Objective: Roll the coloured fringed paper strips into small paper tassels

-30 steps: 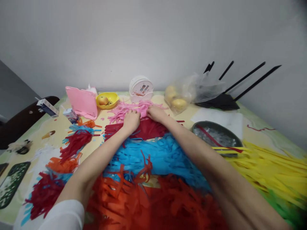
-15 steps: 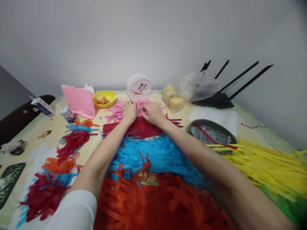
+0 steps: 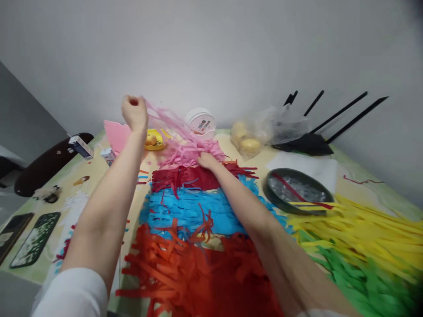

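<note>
My left hand (image 3: 135, 113) is raised at the upper left, closed on pink paper strips (image 3: 168, 119) that stretch, blurred, down to the right. They run to a pile of pink fringed strips (image 3: 188, 152) at the back of the table. On that pile lies my right hand (image 3: 207, 161), its fingers bunched together on the pink strips and its fingertips partly hidden. Just in front of it is a dark red fringed bundle (image 3: 198, 178). Nearer lie a blue fringed bundle (image 3: 194, 211) and an orange-red one (image 3: 185, 273).
A green tray (image 3: 269, 187) with a plastic bag and a red strip stands at the right, near yellow strips (image 3: 366, 233) and green strips (image 3: 357, 277). Bagged yellow fruit (image 3: 249, 145), a white round holder (image 3: 201, 121), a yellow bowl (image 3: 154, 145) and phones (image 3: 35, 240) lie around.
My left hand has lifted up and left from the pink pile, drawing pink strips out with it. My right hand has lowered slightly onto the pile. The view has shifted.
</note>
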